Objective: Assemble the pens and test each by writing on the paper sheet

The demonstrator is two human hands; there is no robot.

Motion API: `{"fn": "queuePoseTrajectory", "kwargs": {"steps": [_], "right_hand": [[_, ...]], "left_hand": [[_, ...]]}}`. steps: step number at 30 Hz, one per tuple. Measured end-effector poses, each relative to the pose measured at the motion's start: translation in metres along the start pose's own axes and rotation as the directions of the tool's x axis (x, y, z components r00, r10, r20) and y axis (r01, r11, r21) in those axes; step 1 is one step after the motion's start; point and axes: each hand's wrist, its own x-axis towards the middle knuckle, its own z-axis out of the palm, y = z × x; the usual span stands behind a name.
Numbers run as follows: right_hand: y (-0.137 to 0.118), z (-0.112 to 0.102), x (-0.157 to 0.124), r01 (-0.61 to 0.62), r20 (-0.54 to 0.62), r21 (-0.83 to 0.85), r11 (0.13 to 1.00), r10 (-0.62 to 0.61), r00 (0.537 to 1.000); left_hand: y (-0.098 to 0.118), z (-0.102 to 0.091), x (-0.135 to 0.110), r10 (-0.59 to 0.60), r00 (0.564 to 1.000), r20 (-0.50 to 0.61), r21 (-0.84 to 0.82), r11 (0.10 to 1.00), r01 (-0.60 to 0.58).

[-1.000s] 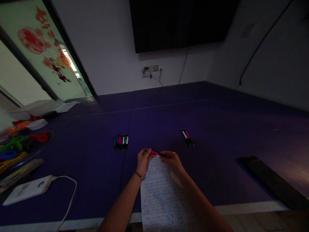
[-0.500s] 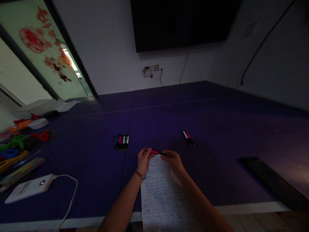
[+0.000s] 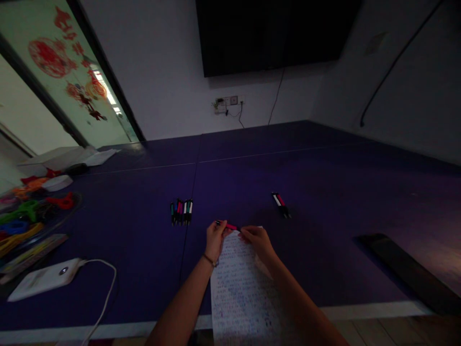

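Note:
Both of my hands hold one pink pen [image 3: 227, 225] level above the top edge of a handwritten sheet of paper [image 3: 241, 288]. My left hand [image 3: 215, 239] pinches its left end and my right hand [image 3: 256, 239] is closed around its right end. A row of several pens [image 3: 181, 212] lies on the dark blue table [image 3: 324, 192] just left of my hands. Two more pens [image 3: 280, 203] lie together to the right, beyond my right hand.
At the left stand a white device with a cable [image 3: 46, 278], a ruler [image 3: 32, 254] and a tray of coloured clips [image 3: 25, 216]. A long dark flat object [image 3: 406, 269] lies at the right near the table edge. A dark screen [image 3: 273, 33] hangs on the wall.
My right hand has slid left along the pink pen, so less of its dark right end shows. The view has shifted slightly.

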Motion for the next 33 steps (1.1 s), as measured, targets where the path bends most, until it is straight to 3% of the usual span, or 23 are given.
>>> {"fn": "queuePoseTrajectory", "kwargs": {"steps": [2, 6, 12, 19, 23, 28, 33], "right_hand": [[-0.001, 0.001, 0.000, 0.049, -0.005, 0.039, 0.998, -0.049, 0.999], [-0.001, 0.001, 0.000, -0.098, 0.015, 0.107, 0.989, 0.097, 0.995], [-0.005, -0.002, 0.000, -0.073, -0.043, 0.069, 0.995, 0.076, 0.996], [-0.011, -0.002, -0.006, -0.185, 0.070, -0.105, 0.977, 0.193, 0.979], [-0.018, -0.004, -0.008, -0.165, 0.123, -0.159, 0.973, 0.185, 0.975], [-0.028, -0.007, -0.009, -0.143, 0.104, -0.168, 0.975, 0.162, 0.981], [-0.027, -0.014, -0.005, -0.209, 0.109, -0.186, 0.960, 0.232, 0.967]], "left_hand": [[0.000, 0.000, 0.000, -0.004, 1.000, -0.002, -0.015, 1.000, 0.004], [0.002, 0.000, 0.000, -0.014, 1.000, 0.012, -0.062, 0.998, 0.015], [0.003, -0.001, 0.000, -0.020, 0.998, -0.052, -0.061, 0.998, 0.017], [0.010, -0.001, 0.002, -0.015, 0.997, -0.077, -0.035, 0.999, 0.013], [0.021, -0.007, 0.010, 0.003, 0.993, -0.121, -0.054, 0.998, -0.010], [0.036, -0.016, 0.023, -0.038, 0.993, -0.114, -0.111, 0.993, 0.025], [0.037, -0.022, 0.030, -0.085, 0.989, -0.123, -0.050, 0.996, 0.079]]}}
